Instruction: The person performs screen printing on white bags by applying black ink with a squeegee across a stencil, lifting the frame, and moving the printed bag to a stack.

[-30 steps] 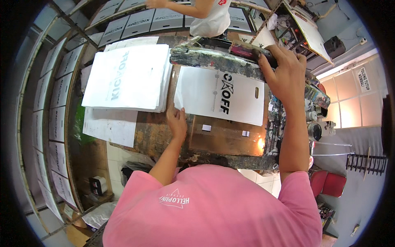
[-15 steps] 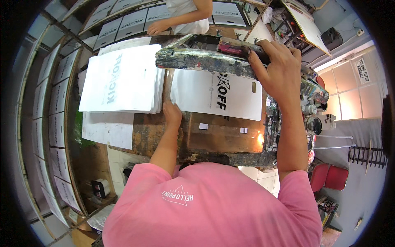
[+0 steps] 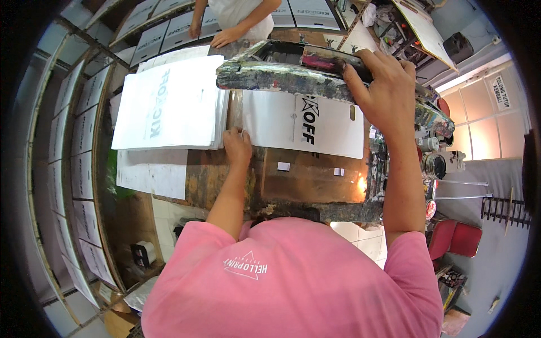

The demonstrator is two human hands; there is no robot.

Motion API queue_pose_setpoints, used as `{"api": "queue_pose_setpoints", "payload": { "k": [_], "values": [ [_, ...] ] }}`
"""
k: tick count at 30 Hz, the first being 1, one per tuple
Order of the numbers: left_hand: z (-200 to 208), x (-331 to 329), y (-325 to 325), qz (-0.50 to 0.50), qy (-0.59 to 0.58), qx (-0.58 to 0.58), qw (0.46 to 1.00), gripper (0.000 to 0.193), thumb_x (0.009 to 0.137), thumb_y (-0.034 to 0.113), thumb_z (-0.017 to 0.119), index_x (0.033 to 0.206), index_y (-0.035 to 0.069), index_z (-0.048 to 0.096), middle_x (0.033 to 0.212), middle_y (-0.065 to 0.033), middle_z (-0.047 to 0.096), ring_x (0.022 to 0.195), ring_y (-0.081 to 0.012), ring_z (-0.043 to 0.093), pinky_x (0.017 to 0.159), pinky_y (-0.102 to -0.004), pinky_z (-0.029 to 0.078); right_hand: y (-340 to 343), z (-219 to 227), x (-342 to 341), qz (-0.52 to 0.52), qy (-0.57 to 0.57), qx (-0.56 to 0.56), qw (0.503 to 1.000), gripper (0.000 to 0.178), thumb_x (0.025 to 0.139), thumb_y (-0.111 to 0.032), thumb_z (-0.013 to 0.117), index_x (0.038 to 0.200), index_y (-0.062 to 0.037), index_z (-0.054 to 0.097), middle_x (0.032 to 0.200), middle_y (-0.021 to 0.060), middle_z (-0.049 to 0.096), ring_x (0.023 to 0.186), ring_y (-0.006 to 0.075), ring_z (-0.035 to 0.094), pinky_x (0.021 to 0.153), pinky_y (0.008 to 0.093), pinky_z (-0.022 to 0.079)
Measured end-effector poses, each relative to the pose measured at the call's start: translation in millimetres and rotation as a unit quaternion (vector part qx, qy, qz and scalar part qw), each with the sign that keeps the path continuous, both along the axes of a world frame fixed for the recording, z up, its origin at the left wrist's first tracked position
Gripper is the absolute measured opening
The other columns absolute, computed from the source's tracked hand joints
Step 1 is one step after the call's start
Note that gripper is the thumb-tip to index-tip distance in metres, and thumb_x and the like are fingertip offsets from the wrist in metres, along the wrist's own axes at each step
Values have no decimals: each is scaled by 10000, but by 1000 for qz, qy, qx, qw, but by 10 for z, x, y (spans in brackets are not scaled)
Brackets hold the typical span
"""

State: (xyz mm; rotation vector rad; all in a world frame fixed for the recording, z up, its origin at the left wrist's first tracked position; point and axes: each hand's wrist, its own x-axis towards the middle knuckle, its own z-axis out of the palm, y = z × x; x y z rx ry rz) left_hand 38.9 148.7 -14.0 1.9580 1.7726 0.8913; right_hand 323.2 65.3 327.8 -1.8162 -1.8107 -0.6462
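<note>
A paint-crusted frame point(image 3: 270, 79) is gripped by the right hand point(image 3: 384, 84) near the far edge of the worktop point(image 3: 315, 180); whether the stained bar point(image 3: 323, 59) inside it is also gripped cannot be told. A white printed sheet point(image 3: 270, 121), partly hidden by the frame, is laid toward the right edge. At its near left corner the left hand point(image 3: 237, 147) is placed with bent fingers; whether the corner is pinched cannot be told. White sheets point(image 3: 169, 112) are stacked toward the left edge.
</note>
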Motion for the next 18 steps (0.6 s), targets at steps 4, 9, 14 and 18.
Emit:
{"api": "queue_pose_setpoints", "payload": {
  "k": [4,9,14,18],
  "values": [
    [9,0,11,15,-72,-57,996,210,934,90,695,1042,-78,630,996,-288,667,963,-477,637,856,-540,490,-20,-12,0,3,0,-2,1000,399,920,-448,665,1006,-63,726,861,106,704,852,311,668,867,463,404],
    [18,-28,33,13,-21,-50,998,175,948,88,688,1020,-63,636,973,-286,697,942,-488,660,803,-551,505,-32,-12,-22,-2,11,-13,1000,401,923,-447,668,994,-56,725,865,111,703,850,312,671,871,456,400],
    [88,-26,30,8,39,-77,996,156,952,97,681,1039,-30,652,971,-277,706,942,-478,670,795,-550,519,-41,2,-23,-8,6,-21,1000,413,924,-455,661,989,-53,727,865,113,703,848,315,670,871,458,398],
    [147,-34,8,-39,108,98,989,125,945,93,667,985,-25,659,978,-281,702,930,-467,669,791,-536,527,-52,1,-35,-10,8,-23,1000,412,924,-456,658,978,-53,728,861,114,702,844,321,669,869,462,397]
  ]
}}
